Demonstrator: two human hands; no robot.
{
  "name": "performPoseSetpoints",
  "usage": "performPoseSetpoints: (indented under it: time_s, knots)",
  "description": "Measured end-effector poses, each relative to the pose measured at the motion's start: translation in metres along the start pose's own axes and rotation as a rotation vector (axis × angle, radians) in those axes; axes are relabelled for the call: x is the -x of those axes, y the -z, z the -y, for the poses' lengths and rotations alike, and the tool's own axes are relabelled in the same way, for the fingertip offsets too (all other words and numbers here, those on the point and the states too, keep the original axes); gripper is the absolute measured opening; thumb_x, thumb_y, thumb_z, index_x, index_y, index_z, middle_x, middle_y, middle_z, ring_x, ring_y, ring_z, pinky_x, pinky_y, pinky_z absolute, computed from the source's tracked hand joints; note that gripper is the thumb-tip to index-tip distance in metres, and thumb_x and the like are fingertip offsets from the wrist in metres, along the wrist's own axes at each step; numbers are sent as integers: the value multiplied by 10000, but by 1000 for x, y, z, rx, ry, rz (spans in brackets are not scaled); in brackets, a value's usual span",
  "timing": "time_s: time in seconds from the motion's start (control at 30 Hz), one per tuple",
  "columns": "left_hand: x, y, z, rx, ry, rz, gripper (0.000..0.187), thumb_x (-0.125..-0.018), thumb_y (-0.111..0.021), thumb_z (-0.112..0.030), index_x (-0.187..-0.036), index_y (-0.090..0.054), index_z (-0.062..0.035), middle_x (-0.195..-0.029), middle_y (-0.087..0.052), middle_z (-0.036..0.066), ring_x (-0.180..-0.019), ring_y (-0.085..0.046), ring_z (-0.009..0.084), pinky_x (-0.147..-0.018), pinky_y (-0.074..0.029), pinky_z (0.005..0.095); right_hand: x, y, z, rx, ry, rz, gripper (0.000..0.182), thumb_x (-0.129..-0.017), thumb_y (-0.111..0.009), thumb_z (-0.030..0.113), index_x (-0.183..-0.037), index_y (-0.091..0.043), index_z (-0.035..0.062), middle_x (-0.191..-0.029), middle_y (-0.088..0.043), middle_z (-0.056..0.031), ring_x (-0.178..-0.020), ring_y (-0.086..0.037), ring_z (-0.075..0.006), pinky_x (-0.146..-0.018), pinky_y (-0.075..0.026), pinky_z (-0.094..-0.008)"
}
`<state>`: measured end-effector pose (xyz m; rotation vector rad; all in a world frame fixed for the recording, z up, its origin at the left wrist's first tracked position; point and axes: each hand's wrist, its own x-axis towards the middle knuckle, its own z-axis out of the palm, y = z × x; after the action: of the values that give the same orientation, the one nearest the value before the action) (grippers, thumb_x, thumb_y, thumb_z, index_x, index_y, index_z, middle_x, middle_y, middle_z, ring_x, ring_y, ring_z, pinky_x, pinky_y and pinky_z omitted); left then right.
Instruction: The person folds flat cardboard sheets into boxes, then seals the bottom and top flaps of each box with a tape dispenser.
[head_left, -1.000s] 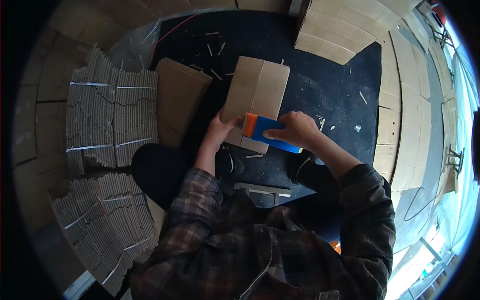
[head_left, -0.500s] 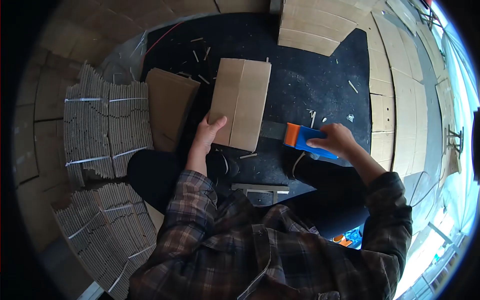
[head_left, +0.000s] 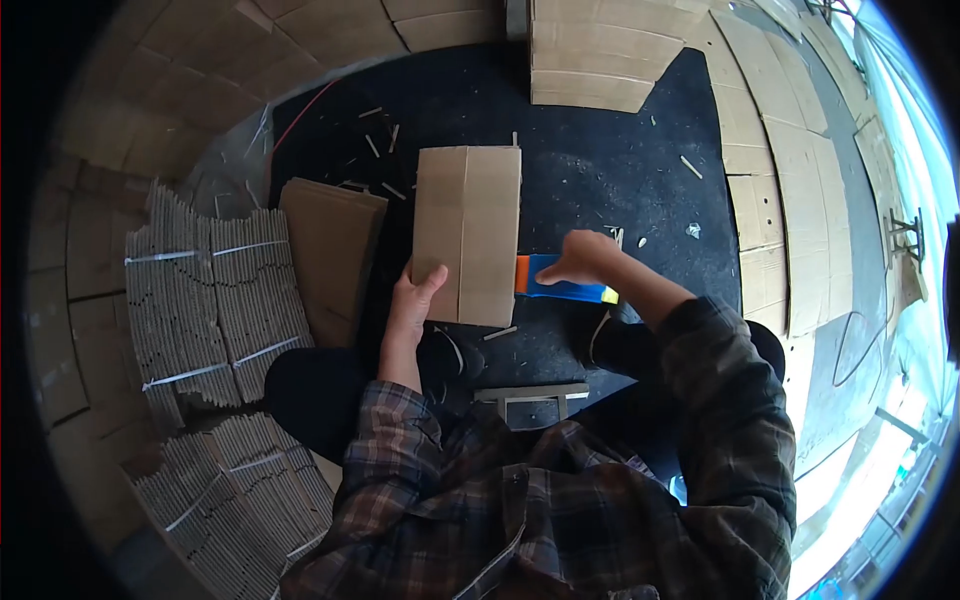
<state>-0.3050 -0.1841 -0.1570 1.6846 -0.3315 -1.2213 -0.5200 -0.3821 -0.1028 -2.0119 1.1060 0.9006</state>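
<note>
A closed cardboard box (head_left: 488, 225) with a seam down its upper face is in front of me. My left hand (head_left: 408, 308) grips its lower left edge, thumb on the face and fingers hidden behind. On the other side my right hand (head_left: 588, 258) is closed round a blue and orange packing tape dispenser (head_left: 580, 291). The dispenser's orange end meets the box's right side. Whether tape sticks there is hidden from me.
Strapped bundles of flattened cardboard (head_left: 205, 300) stand at the left, beside a leaning stack of brown sheets (head_left: 328, 255). A larger carton (head_left: 595, 55) is at the back. Small scraps litter the black mat (head_left: 620, 170). A low frame (head_left: 530, 392) sits between my legs.
The dispenser has moved left up to the box's right side, and the strip of tape seen between them no longer shows. The box stands straighter. My left hand keeps its hold.
</note>
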Motion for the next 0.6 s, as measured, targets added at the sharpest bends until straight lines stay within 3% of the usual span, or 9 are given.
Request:
performPoseSetpoints:
  time_s: [0.07,0.13,0.17,0.23,0.27,0.37,0.5,0.53,0.6]
  knots:
    - [1,0,0,-2,-6,13,780,-763,-810,-381,-1375,-461,-48,-1278,-569,75,-1174,-530,180,-1016,-392,314,5,17,19,40,23,12,545,-737,-723,452,-1094,-693,41,-1089,-685,-144,-1027,-664,-294,-859,-525,-377]
    - [2,-1,-1,-24,-4,11,786,-772,-793,-419,-1374,-458,-41,-1287,-563,82,-1184,-523,186,-1022,-385,320,-7,-1,35,168,85,-74,500,-787,-677,431,-1066,-695,17,-1057,-693,-158,-1018,-668,-304,-844,-533,-380]
    - [1,0,-3,-31,-10,24,786,-772,-793,-419,-1374,-458,-41,-1287,-563,82,-1184,-523,186,-1022,-385,320,-20,-16,40,188,71,-114,370,-810,-637,310,-1058,-706,44,-1068,-695,-147,-1015,-672,-301,-843,-537,-378]
    - [0,2,-1,-54,36,35,806,-770,-779,-465,-1370,-458,-34,-1302,-555,87,-1199,-514,194,-1029,-376,327,-30,-36,46,163,101,-144,297,-805,-618,236,-1031,-718,71,-1069,-696,-144,-1015,-673,-294,-834,-538,-372]
    - [0,5,1,-62,41,39,806,-770,-779,-465,-1370,-458,-34,-1302,-555,87,-1199,-514,194,-1029,-376,327,-40,-47,50,131,49,-107,342,-738,-719,214,-1061,-725,101,-1106,-697,-95,-1033,-672,-251,-819,-543,-362]
    - [-8,11,5,-2,148,90,840,-761,-771,-503,-1373,-452,-24,-1314,-548,95,-1216,-504,205,-1036,-366,332,-56,-61,47,80,32,-86,368,-712,-747,202,-1068,-724,107,-1118,-695,-92,-1034,-672,-241,-818,-545,-363]
    - [-8,14,2,10,219,117,807,-806,-726,-511,-1369,-442,-8,-1312,-548,109,-1204,-518,214,-1010,-404,345,-66,-65,32,44,-1,-259,241,-835,-592,161,-1017,-732,86,-1067,-706,-112,-995,-684,-268,-786,-555,-368]
    - [-7,14,3,8,246,106,797,-804,-729,-509,-1360,-453,-8,-1299,-558,109,-1188,-531,211,-1000,-414,345,-59,-51,24,80,71,-315,280,-878,-524,150,-1071,-691,36,-1019,-712,-120,-915,-704,-272,-718,-566,-378]
    - [-10,16,3,14,251,118,796,-802,-730,-510,-1358,-456,-10,-1294,-562,109,-1184,-534,209,-996,-417,346,-55,-23,23,45,-40,-413,513,-855,-600,217,-1273,-505,-64,-898,-716,-153,-832,-716,-285,-697,-565,-350]
